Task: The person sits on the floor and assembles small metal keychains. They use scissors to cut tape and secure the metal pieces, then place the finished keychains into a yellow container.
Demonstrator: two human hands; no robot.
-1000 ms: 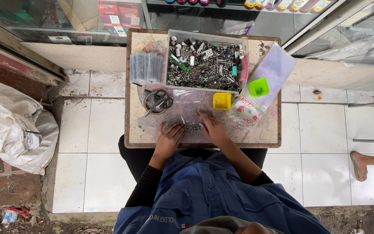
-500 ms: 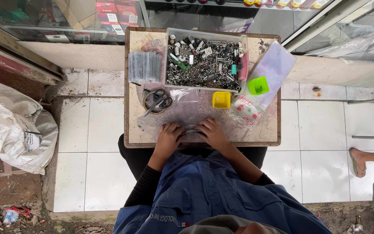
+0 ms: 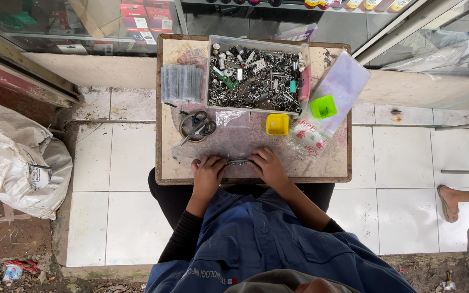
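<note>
Both hands rest at the near edge of a small worn wooden table (image 3: 169, 163). My left hand (image 3: 208, 169) and my right hand (image 3: 266, 164) pinch the two ends of a small row of metal parts (image 3: 238, 161) lying on a clear plastic sheet (image 3: 245, 138). Beyond the hands stands a clear bin of mixed metal screws and fittings (image 3: 256, 76). Scissors on a roll of tape (image 3: 197, 126) lie to the left of the sheet.
A yellow cup (image 3: 277, 124) and a green cup (image 3: 323, 107) sit right of centre, by a clear lid (image 3: 343, 81) and a printed bag (image 3: 308, 137). Small plastic bags (image 3: 182, 83) lie back left. A white sack (image 3: 17, 163) is on the floor left; another person's sandalled feet (image 3: 465, 217) are right.
Both hands have drawn closer together at the near edge of the sheet, closing on the small metal parts between them. The view has shifted slightly.
</note>
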